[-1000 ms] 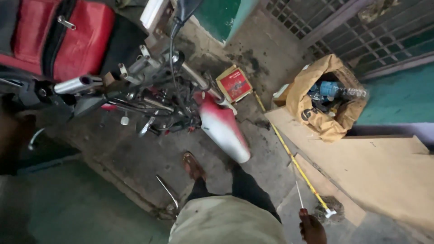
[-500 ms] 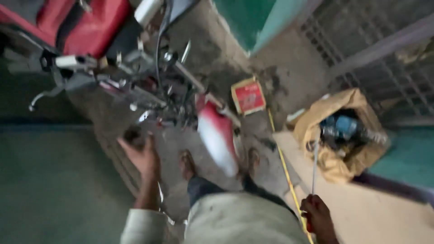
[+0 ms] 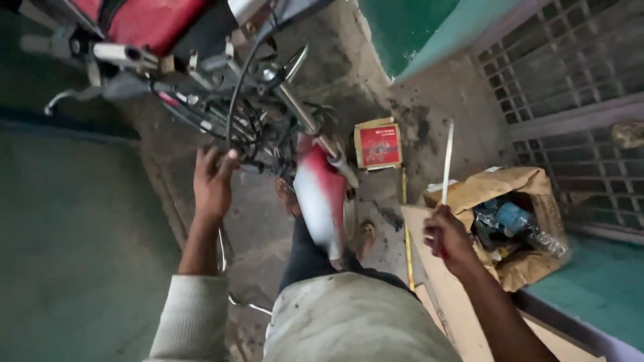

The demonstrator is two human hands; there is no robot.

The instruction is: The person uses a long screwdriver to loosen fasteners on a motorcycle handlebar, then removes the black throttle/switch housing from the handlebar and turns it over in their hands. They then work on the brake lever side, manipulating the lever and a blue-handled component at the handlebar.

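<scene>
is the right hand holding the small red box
No, the right hand grips a thin pale rod pointing up, while the red box lies on the ground beside the motorcycle's front fender.

Left hand [image 3: 213,181] reaches forward, fingers apparently spread; right hand [image 3: 448,236] fisted.

Thin pale rod [image 3: 447,157] upright; tangled dark cables [image 3: 251,131].
</scene>
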